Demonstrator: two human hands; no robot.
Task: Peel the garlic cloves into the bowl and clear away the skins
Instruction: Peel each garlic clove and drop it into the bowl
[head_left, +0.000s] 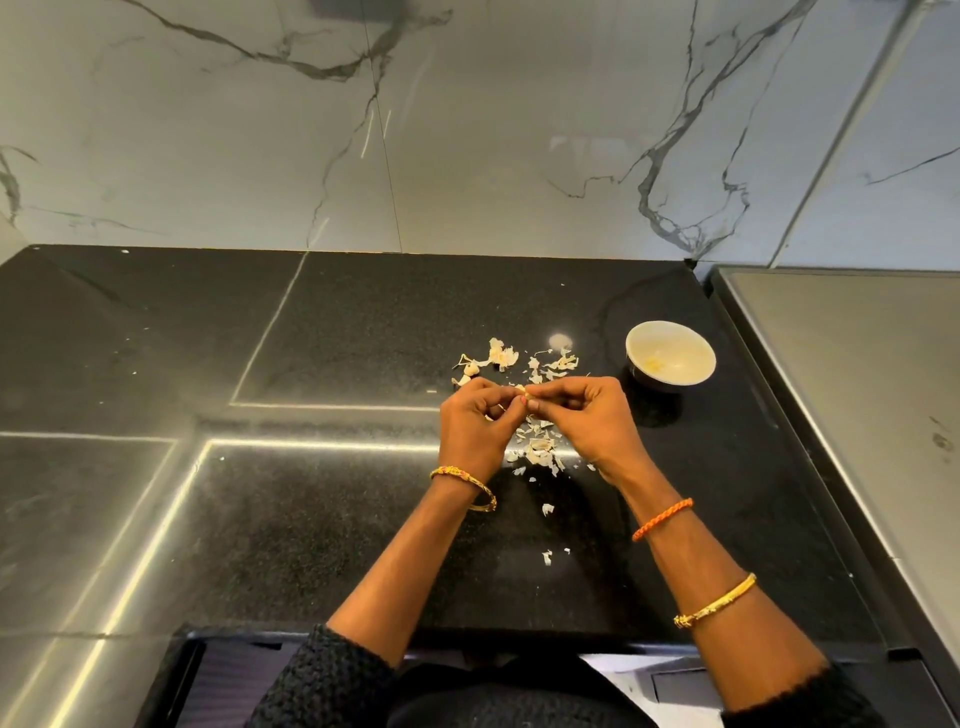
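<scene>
Dark knitted sleeves (332, 675) frame the lower edge. Above the black bench (311, 519), the left hand (475, 431) and right hand (592, 421) meet, both pinching one garlic clove (525, 391) between fingertips. Loose skins (540, 447) lie scattered beneath and beyond the hands. A white bowl (670, 356) stands near, to the right.

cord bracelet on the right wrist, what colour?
Orange, a twisted cord bracelet on the right forearm; the head view, the only one, shows it clearly.
</scene>
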